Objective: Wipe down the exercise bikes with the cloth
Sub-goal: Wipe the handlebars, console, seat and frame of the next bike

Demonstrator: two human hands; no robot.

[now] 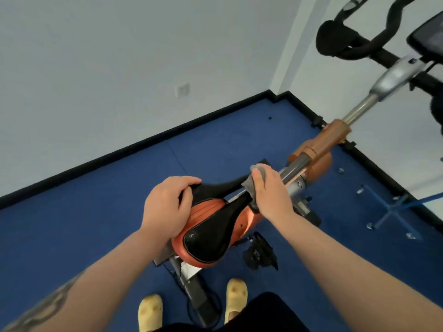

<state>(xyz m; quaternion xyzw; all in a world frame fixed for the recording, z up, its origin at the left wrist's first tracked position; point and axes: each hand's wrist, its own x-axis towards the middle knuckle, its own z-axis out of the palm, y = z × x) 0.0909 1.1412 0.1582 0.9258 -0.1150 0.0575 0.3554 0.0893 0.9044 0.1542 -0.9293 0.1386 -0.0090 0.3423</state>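
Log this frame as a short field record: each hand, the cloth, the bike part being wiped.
left hand: grips the side of the saddle, steadying it
right hand: grips the grey cloth
cloth position: at the saddle's nose, against the frame bar
handlebars: untouched, upper right
floor: blue

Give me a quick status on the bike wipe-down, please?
Left hand grips the saddle edge. Right hand holds the grey cloth at the saddle nose, over the frame rail. Nothing in the way.
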